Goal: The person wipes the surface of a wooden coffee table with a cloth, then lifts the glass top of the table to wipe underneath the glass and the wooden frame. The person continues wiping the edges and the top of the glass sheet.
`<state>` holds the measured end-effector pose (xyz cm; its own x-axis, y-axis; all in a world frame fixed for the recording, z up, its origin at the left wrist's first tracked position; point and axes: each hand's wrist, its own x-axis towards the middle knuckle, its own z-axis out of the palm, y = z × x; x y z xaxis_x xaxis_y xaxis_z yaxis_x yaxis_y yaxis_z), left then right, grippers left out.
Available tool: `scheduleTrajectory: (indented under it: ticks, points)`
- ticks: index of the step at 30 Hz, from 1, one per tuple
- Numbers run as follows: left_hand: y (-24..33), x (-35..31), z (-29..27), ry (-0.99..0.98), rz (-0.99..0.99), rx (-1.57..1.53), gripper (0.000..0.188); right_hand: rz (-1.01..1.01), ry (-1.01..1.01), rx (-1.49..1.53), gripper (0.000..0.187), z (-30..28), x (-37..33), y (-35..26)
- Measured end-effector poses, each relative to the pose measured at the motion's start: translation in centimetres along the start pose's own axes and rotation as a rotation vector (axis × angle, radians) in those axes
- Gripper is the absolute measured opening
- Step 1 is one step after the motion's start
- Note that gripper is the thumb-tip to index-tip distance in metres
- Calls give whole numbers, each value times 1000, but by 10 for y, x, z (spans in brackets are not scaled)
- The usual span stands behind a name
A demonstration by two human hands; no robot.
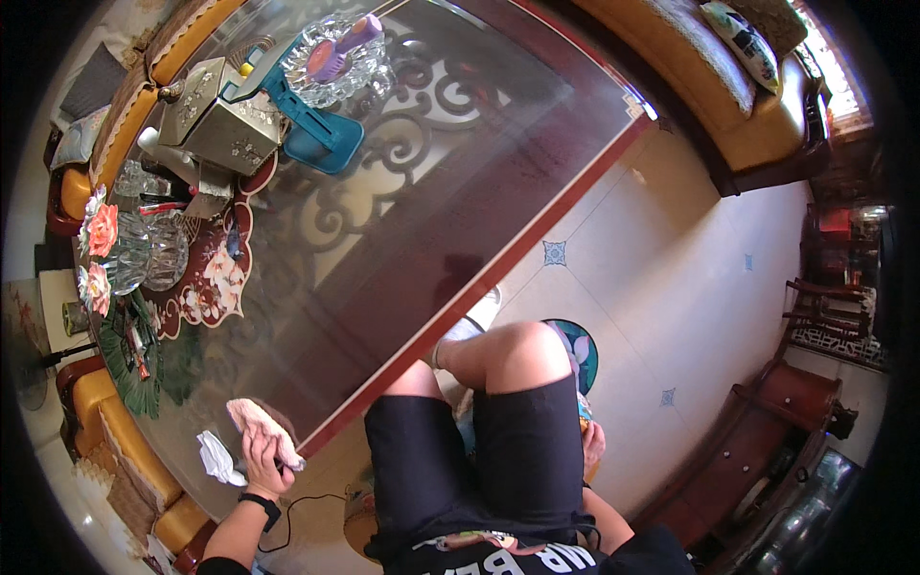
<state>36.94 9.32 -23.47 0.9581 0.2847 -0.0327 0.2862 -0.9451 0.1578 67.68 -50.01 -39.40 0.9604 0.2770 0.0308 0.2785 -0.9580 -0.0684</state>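
At the near left corner of the table, my left hand [262, 468] is closed on a pale pink cloth [251, 422], bunched up with a darker brown edge. The cloth rests on or just over the tabletop. A crumpled white tissue [220, 460] lies just left of this hand. My right hand [594, 445] is low beside my right thigh, partly hidden by it. Its fingers look curled at a small colourful thing [584, 410], mostly covered by my leg, which I cannot make out.
The dark red table [422, 278] has a glass top. On it stand a blue stand [326, 139], a glass bowl [379, 81] holding a purple-handled brush [356, 36], a floral box [216, 120] and a glass vase [149, 251]. A sofa [719, 86] stands far right; a cabinet [709, 479], near right.
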Motion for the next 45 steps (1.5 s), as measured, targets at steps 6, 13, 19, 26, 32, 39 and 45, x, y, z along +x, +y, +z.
scheduleTrajectory:
  ticks: [6,13,19,26,32,39,45]
  points:
    - [8,-2,-6,42,11,33,61,0,40,77,52,-10,5,-12]
    - [18,20,-12,88,34,68,59,45,50,252,49,-18,10,-11]
    - [23,17,-15,125,24,59,62,24,-63,402,44,-16,22,15]
    - [35,23,-25,182,26,-8,57,-528,-374,487,29,-20,94,66]
    - [56,44,-10,445,-241,-115,55,-607,5,584,17,-130,266,23]
    - [119,112,-48,686,-414,-496,37,-766,-158,1054,22,-316,339,-143]
    - [174,196,-89,888,-316,-661,32,-1030,-451,1114,64,-334,314,-276]
